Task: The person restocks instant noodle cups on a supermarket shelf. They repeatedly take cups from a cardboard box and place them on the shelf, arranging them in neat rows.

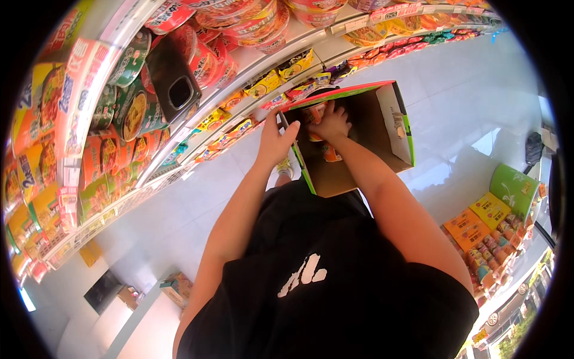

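A deep cardboard box with green and red outer faces is tilted in front of me, its opening toward me. My left hand grips the box's left edge, the thumb over the rim. Inside the box is my right hand, its thumb and index finger on either side of an orange-and-white printed container; its other fingers are spread. Another orange printed container lies lower in the box, partly hidden by my right forearm.
Shelves of instant noodle bowls and noodle packets curve along the far and left sides. A dark smartphone stands before the bowls at the shelf edge. On the right is a display of small cups; a carton sits on a counter lower left.
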Demonstrator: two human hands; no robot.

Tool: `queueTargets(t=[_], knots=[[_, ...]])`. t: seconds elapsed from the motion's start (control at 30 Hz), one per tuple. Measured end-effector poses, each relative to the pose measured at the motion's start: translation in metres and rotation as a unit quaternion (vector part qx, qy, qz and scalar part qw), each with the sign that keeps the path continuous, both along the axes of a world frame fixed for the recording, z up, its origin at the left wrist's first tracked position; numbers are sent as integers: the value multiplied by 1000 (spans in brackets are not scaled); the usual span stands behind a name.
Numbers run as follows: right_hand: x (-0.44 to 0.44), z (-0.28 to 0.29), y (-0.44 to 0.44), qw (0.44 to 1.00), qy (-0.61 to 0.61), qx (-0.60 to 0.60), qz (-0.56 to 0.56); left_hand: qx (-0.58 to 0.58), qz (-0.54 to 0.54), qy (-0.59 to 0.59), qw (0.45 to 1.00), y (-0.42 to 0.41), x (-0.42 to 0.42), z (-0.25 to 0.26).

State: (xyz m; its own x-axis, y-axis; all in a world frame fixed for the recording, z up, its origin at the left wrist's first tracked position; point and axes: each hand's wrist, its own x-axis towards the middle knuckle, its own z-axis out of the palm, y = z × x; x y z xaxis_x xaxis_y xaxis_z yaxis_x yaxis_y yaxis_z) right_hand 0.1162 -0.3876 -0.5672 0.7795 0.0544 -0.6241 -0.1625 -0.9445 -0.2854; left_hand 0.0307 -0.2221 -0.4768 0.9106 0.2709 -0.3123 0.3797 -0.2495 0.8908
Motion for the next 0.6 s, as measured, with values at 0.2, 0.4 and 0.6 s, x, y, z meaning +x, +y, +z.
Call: queueTargets(t=[0.2, 0.4, 0.6], knots=[[-12, 51, -12, 996, -11, 34, 78, 38, 49, 0, 998, 22, 8, -99], [-37, 107, -70, 978, -87, 184, 41, 8, -2, 15, 1000, 22, 12, -23], [-56, 153, -91, 822, -14, 534, -196, 2, -25, -1, 1000, 24, -9, -26]])
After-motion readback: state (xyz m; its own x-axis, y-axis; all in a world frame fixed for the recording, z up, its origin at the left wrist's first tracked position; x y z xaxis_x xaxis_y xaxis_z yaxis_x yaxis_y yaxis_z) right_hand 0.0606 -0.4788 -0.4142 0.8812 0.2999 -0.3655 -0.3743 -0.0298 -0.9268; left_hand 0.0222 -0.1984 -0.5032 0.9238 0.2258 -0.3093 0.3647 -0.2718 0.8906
